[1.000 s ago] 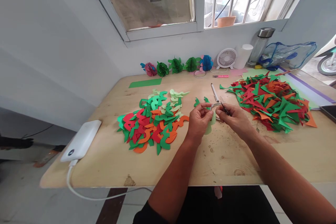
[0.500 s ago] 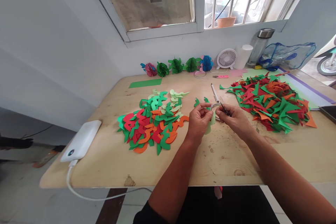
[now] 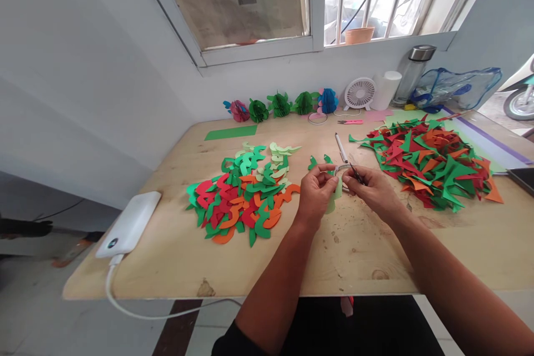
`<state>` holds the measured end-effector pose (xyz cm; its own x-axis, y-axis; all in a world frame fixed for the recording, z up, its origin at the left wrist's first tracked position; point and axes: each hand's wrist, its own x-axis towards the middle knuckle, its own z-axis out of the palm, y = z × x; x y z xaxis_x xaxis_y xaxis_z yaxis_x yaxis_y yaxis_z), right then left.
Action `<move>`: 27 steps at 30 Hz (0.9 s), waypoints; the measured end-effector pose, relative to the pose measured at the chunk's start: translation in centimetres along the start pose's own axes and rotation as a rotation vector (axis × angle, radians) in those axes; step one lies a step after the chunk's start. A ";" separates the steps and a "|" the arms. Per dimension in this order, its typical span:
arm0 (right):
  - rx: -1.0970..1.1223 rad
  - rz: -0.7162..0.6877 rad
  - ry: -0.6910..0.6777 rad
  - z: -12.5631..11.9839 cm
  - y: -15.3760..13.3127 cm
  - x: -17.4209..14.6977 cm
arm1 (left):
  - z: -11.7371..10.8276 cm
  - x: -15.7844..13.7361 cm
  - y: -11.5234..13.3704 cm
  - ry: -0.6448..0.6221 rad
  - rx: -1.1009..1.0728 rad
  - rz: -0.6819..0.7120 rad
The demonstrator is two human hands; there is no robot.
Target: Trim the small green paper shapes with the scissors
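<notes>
My left hand [image 3: 319, 189] is closed, with thumb and fingers pinching a light green paper piece [image 3: 332, 202] that hangs below the fingertips. My right hand [image 3: 373, 188] is closed round a slim dark pointed tool [image 3: 357, 174], its tip pointing up and left; its exact kind is hard to make out. Between the two hands shows a curved grey band [image 3: 344, 167], partly hidden by the fingers. Two small green paper pieces [image 3: 312, 162] lie just beyond my left hand, and a white pen [image 3: 341, 147] lies past the fingertips.
Left of my hands is a pile of curved paper cut-outs [image 3: 240, 194]; to the right, a heap of paper scraps [image 3: 442, 164]. Paper figures [image 3: 279, 104], a small fan [image 3: 360, 93] and a glass bottle [image 3: 411, 78] line the wall. A white power bank [image 3: 129, 225] sits at the left edge.
The light green paper piece has shifted very slightly in my left hand. Both hands otherwise keep their place and grip.
</notes>
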<state>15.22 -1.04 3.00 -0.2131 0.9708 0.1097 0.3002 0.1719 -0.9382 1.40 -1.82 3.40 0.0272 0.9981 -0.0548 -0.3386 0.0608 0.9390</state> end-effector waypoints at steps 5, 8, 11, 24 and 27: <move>0.007 0.000 0.002 0.0 -0.1 -0.1 | 0.0 -0.1 0.1 0.004 0.000 -0.002; 0.000 0.004 0.005 0.0 -0.3 -0.1 | 0.0 -0.2 0.2 0.013 0.017 -0.009; -0.004 0.006 0.008 0.0 -0.5 -0.1 | 0.0 -0.2 0.2 0.018 0.028 -0.007; 0.011 0.003 0.010 0.0 -0.3 0.0 | -0.1 -0.2 0.0 0.004 0.026 -0.003; -0.004 -0.004 0.017 0.0 -0.3 0.0 | 0.0 -0.2 -0.1 0.002 0.025 0.002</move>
<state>15.13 -1.09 3.27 -0.1984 0.9728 0.1192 0.3026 0.1765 -0.9366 1.38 -1.98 3.34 0.0246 0.9982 -0.0540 -0.3150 0.0590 0.9473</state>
